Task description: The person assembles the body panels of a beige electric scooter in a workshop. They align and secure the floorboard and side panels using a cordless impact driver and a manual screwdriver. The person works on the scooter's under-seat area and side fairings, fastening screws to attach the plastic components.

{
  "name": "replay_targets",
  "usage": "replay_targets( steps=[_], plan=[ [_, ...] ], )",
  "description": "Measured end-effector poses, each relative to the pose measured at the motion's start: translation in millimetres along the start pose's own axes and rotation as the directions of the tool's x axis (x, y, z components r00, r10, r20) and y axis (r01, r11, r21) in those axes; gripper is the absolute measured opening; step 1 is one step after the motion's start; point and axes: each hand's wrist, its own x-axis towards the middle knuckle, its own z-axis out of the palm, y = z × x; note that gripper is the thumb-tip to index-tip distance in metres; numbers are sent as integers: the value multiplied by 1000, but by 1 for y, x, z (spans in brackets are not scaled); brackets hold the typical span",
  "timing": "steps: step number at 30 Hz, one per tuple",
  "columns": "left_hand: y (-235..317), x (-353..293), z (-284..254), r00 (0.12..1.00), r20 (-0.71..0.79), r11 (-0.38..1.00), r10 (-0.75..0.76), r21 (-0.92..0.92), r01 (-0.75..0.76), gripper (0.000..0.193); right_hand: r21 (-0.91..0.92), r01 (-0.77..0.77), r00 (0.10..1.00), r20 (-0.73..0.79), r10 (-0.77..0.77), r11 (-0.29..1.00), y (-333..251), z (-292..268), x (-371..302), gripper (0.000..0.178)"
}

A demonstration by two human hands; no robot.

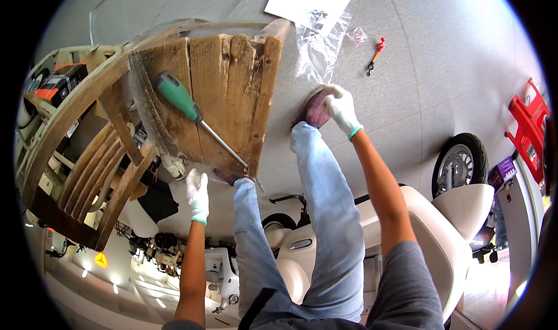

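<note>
My left hand, in a white glove with a green cuff, is held up beside a wooden chair with its fingers stretched out and nothing in them. My right hand, gloved the same way, is at the toe of my dark red shoe. Its fingers are bent together, and what they hold, if anything, is hidden. On the worn plank seat of the chair lies a long screwdriver with a green and grey handle, its shaft pointing toward my left foot.
Ahead on the grey floor lie a white sheet, a clear plastic bag and a small red-and-orange tool. A cream scooter stands behind my legs. At right are a wheel, a red stool and a purple box.
</note>
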Motion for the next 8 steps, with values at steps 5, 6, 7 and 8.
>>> replay_targets(
  steps=[5,6,7,8],
  plan=[
    [28,-48,17,969,229,985,90,126,-121,19,-227,217,914,-294,-279,949,-23,-14,45,34],
    [48,-59,24,939,328,960,107,211,-183,17,-283,211,919,-268,-288,936,-33,-13,59,37],
    [73,-72,36,904,382,937,192,202,-284,17,-341,200,926,-239,-291,919,-38,-12,73,40],
    [103,-85,52,862,431,908,268,187,-376,16,-340,199,928,-236,-288,919,-35,-10,74,40]
  ],
)
